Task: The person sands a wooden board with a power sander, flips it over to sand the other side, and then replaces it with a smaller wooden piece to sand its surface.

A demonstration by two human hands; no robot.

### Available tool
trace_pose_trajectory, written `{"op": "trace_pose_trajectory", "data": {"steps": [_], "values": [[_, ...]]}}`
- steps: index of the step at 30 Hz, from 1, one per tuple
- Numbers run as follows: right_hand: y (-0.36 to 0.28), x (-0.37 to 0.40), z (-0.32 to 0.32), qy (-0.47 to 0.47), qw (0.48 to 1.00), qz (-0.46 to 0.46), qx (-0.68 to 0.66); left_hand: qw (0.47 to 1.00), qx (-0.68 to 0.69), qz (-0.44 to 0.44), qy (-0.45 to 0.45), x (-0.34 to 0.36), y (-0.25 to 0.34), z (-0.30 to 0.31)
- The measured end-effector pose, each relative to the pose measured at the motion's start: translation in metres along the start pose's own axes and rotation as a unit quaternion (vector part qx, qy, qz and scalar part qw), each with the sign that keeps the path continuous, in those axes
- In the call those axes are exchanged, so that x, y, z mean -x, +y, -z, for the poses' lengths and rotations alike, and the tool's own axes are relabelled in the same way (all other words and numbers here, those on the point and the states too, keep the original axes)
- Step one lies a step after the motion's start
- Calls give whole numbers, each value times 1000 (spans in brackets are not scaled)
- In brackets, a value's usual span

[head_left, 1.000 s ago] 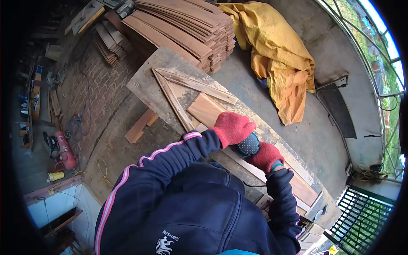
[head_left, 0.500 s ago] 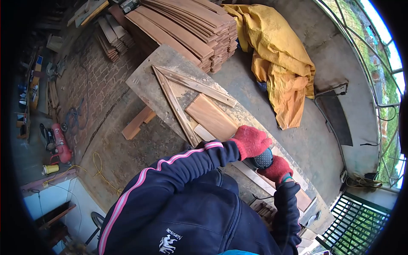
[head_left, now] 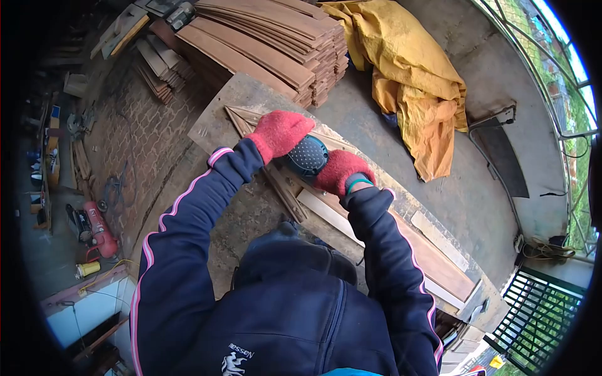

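A dark power tool (head_left: pixel 306 156) with a dotted round end sits over the boards on the long workbench (head_left: pixel 219 113). My left hand (head_left: pixel 282 133), in a red glove, is closed at the tool's far-left side. My right hand (head_left: pixel 342 170), gloved in red too, grips its near-right side. Beneath and beside the tool lie wooden strips in an angled frame (head_left: pixel 285 194). A long reddish-brown panel (head_left: pixel 433 260) runs down the bench to the right, flanked by pale strips (head_left: pixel 329 213). The tool's underside is hidden.
Stacked brown planks (head_left: pixel 269 47) stand beyond the bench. A yellow tarp (head_left: pixel 417 81) lies on the floor at the upper right. A red compressor (head_left: pixel 100 229) is at the left, near a yellow object (head_left: pixel 87 269). A green metal grille (head_left: pixel 533 313) is at the lower right.
Both hands and the tool have moved up and left along the bench, toward the angled strips. More of the long panel at the right now shows.
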State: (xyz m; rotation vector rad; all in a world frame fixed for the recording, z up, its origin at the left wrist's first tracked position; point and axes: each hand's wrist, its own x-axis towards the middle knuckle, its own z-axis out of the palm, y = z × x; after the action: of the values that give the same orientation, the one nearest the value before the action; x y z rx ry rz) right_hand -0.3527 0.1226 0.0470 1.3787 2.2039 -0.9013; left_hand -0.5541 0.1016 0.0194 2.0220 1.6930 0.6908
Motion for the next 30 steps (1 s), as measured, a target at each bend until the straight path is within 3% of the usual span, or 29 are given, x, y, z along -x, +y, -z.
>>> {"op": "trace_pose_trajectory", "data": {"steps": [5,8,10,15,20,30], "values": [[-23,-19,5,-6,1000,4,30,999,-26,-24,4,0,-31,12],[-11,-12,-1,5,1000,5,4,1000,-9,30,2,2,-24,4],[8,0,1,-3,1000,3,-6,999,-33,-27,-8,-5,5,-2],[68,45,-7,-3,999,-46,-25,1000,20,1,-9,-18,64,-51],[87,81,-4,-16,995,-97,-19,997,68,27,-12,-12,99,-77],[-1,4,4,-18,1000,-6,11,998,34,43,14,2,9,-1]]}}
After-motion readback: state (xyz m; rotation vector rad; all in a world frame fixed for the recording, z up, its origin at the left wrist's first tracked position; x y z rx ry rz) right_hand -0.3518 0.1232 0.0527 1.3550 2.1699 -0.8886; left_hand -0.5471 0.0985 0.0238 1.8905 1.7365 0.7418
